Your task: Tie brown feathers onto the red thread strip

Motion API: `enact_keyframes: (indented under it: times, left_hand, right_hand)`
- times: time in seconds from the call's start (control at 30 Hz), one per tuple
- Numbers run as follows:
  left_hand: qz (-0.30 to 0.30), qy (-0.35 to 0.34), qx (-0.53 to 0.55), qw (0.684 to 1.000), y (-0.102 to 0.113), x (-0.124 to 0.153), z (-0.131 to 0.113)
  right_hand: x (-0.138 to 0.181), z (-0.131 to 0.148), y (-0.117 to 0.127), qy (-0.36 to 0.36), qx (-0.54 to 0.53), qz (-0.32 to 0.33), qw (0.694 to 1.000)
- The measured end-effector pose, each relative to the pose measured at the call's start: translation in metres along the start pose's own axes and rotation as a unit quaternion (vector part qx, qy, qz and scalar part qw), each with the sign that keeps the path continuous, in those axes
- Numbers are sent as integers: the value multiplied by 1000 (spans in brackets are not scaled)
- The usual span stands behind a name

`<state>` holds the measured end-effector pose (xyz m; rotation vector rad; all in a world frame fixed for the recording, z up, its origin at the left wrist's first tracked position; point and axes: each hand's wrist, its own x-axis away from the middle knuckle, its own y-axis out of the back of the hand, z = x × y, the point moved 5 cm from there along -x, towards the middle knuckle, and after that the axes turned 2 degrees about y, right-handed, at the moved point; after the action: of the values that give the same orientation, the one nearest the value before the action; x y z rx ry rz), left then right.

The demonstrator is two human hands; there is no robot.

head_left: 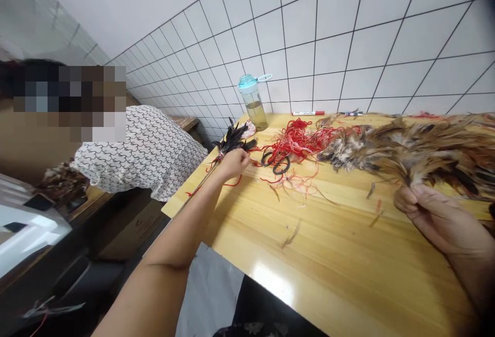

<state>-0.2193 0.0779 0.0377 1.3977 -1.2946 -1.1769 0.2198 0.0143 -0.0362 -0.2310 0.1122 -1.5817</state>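
My left hand (234, 163) is closed around a thin stick (201, 186) tipped with a bunch of dark feathers (233, 139), wound with red thread, at the table's left end. My right hand (427, 212) pinches brown feathers from the big feather pile (421, 148) at the right. A tangle of red string (296, 141) lies between the hands, with black scissors (275, 162) on it.
The wooden table (332, 254) carries loose feather bits. A teal-lidded bottle (253, 100), a red marker (308, 113) and a pink cloth (249, 129) sit by the tiled wall. Another person in a patterned shirt (143, 151) sits at left.
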Motion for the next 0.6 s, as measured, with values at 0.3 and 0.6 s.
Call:
enact_keyframes:
  times: [0.3, 0.6]
  left_hand:
    - [-160, 28, 144, 976, 91, 16, -7]
    - [-37, -92, 270, 958, 98, 32, -62]
  right_hand:
    - [-1, -2, 1, 8, -3, 3, 1000]
    - [0, 1, -7, 46, -1, -18, 999]
